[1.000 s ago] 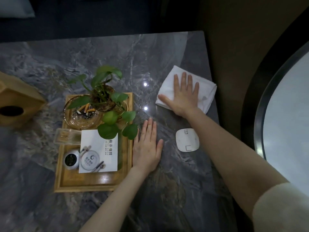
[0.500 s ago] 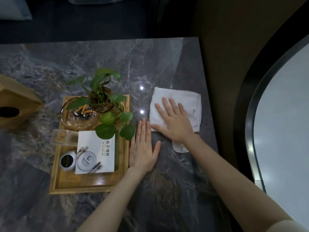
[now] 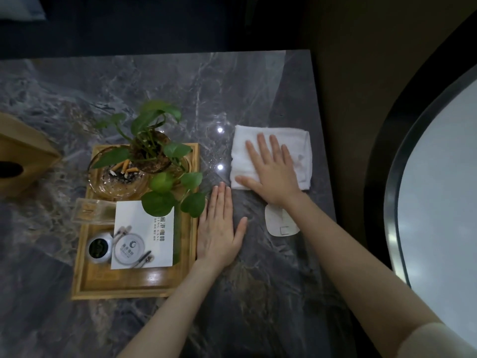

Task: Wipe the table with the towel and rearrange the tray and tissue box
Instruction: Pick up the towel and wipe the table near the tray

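A dark grey marbled stone desk (image 3: 154,81) fills most of the frame. At centre right, the right hand (image 3: 271,171) lies flat, palm down, fingers spread apart, pressing on a folded white cloth towel (image 3: 302,151) that sits near the desk's right edge. Just below that wrist, partly hidden by it, lies a small flat white oval device (image 3: 281,226).

The left hand (image 3: 219,228) rests flat on the bare desk at centre frame, fingers together and thumb out, gripping nothing, its outer edge against the right rim of a rectangular light wooden tray (image 3: 129,285). The tray sits at centre left and carries a green leafy plant in a round glass bowl (image 3: 154,151), a clear glass ashtray with cigarette butts (image 3: 118,177), a white printed card (image 3: 144,233), a small round tin with dark contents (image 3: 99,248) and a small clear box (image 3: 90,210) overhanging the tray's left rim.

At the left edge of the frame, well apart from the tray, stands a light wooden tissue box with a dark oval opening (image 3: 23,161), partly cut off.
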